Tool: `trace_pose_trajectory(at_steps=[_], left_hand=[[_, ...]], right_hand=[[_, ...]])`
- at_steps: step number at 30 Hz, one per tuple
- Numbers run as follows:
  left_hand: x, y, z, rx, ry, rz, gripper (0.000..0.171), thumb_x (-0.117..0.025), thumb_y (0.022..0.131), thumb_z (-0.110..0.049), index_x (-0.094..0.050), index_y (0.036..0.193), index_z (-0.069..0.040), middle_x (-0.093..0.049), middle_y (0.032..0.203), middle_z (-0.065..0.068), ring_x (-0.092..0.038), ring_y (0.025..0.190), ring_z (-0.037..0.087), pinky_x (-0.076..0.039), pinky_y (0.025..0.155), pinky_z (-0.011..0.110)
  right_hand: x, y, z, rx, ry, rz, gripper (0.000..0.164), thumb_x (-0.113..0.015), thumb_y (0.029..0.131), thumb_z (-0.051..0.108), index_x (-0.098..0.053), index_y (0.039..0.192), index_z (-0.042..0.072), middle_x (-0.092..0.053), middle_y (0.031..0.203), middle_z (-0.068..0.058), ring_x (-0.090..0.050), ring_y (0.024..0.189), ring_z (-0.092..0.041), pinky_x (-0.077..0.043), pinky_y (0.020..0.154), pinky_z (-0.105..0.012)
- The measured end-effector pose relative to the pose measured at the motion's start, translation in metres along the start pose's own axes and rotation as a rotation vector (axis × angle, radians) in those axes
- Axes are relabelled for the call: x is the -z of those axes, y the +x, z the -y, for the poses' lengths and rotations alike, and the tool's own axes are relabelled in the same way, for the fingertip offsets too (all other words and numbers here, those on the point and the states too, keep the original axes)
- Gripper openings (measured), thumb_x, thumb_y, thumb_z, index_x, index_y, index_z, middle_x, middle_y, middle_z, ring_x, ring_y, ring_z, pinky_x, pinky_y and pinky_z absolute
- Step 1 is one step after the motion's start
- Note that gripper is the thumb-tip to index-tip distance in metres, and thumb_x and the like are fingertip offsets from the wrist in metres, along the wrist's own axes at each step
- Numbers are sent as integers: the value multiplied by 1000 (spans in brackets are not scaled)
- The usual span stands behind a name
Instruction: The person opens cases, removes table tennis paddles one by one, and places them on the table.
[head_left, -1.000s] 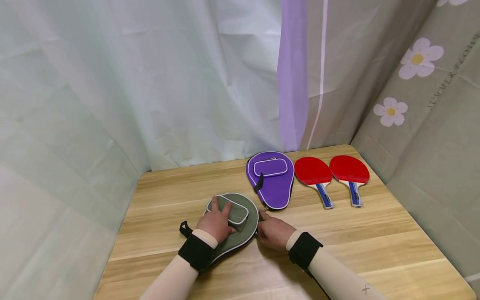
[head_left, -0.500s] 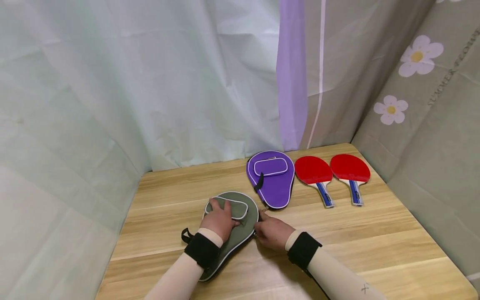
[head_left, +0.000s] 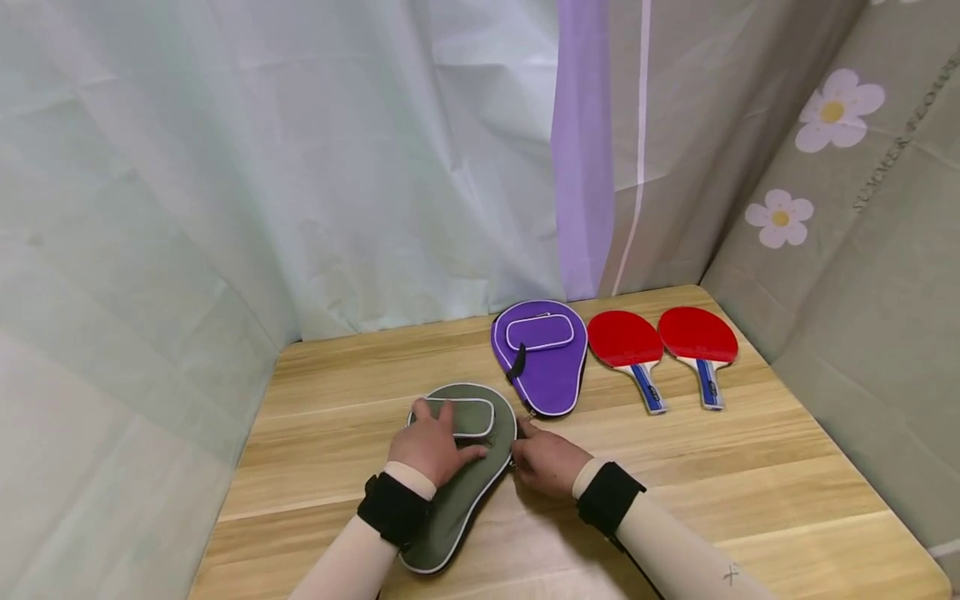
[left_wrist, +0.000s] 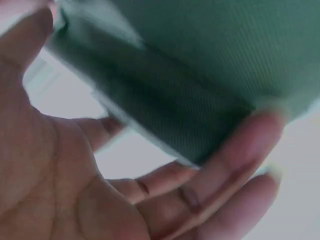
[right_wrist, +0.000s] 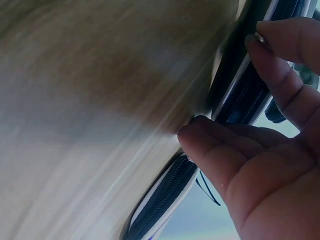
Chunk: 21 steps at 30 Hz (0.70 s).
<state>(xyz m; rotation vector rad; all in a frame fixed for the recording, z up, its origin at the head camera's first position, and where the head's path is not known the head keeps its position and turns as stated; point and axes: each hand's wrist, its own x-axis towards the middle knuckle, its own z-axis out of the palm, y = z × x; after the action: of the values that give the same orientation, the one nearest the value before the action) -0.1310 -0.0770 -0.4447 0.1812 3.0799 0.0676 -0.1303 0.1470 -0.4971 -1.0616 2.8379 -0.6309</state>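
Well, starting from the left edge of the wooden table, I see the left hand spread over the case, its fingers loosely bent at the front pocket and its thumb reaching across the panel below; it rests there rather than clenching.

The olive-green table-tennis bat case lies nearer the table's left edge than its right, well forward of the back edge, narrow end towards the person. I'd guess it's light and padded, soft enough to dent, hardly fragile, though liable to slide if tugged. The broad end looks best for steadying, the piped rim for gripping.

At its right rim the right hand has thumb and forefinger closed together, apparently pinching a small shiny zip pull.

Just beyond, by the back edge, sits a purple bat case, then two red table-tennis bats towards the back right corner.
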Motion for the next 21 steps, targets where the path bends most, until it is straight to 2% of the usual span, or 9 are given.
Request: trace_pose_trajectory(at_steps=[1, 3, 6, 8, 11, 15, 21], left_hand=[[2, -2, 4, -15, 4, -2, 98, -71, 74, -79, -50, 150, -21, -45, 140, 32, -67, 80, 36, -56, 68, 54], [5, -4, 13, -87, 8, -13, 101, -76, 63, -82, -51, 149, -34, -44, 149, 24, -63, 110, 45, -53, 83, 63], [4, -4, 28, -258, -18, -3, 105, -83, 54, -79, -46, 148, -50, -34, 165, 11, -36, 146, 53, -38, 104, 78], [1, -2, 36, -383, -57, 14, 108, -87, 51, -75, -45, 148, -53, -29, 169, 6, -22, 153, 56, -29, 108, 84], [-4, 0, 44, -498, -111, 51, 108, -88, 52, -71, -44, 149, -53, -27, 171, 6, -16, 154, 58, -28, 107, 85], [-10, 2, 48, -532, -135, 57, 106, -88, 55, -71, -45, 150, -51, -31, 168, 8, -16, 153, 60, -32, 106, 83], [-14, 4, 46, -511, -147, 52, 108, -89, 54, -69, -46, 150, -48, -34, 167, 10, -17, 152, 61, -29, 117, 74]], right_hand=[[0, 0, 0, -6, 7, 4, 17, -76, 84, 12, -62, 75, 15, -53, 146, -32, -64, 128, -37, -58, 96, -39], [1, 1, 0, -16, 19, 9, 15, -76, 84, 11, -64, 76, 15, -51, 148, -32, -58, 135, -40, -55, 103, -42], [2, 2, 0, -35, 24, 12, 15, -75, 83, 9, -64, 76, 16, -51, 149, -32, -51, 141, -44, -52, 109, -44], [3, 2, 0, -33, 24, 14, 15, -74, 83, 9, -63, 74, 15, -50, 149, -33, -51, 141, -44, -53, 108, -44], [3, 2, 0, -30, 19, 20, 17, -74, 83, 9, -61, 72, 15, -50, 150, -33, -52, 141, -44, -53, 108, -44], [2, 2, 0, -30, 17, 22, 19, -74, 83, 10, -61, 72, 16, -50, 150, -32, -52, 141, -44, -52, 110, -44], [-1, 1, -2, -33, 11, 18, 21, -75, 85, 12, -59, 72, 17, -49, 152, -28, -51, 143, -39, -51, 111, -43]])
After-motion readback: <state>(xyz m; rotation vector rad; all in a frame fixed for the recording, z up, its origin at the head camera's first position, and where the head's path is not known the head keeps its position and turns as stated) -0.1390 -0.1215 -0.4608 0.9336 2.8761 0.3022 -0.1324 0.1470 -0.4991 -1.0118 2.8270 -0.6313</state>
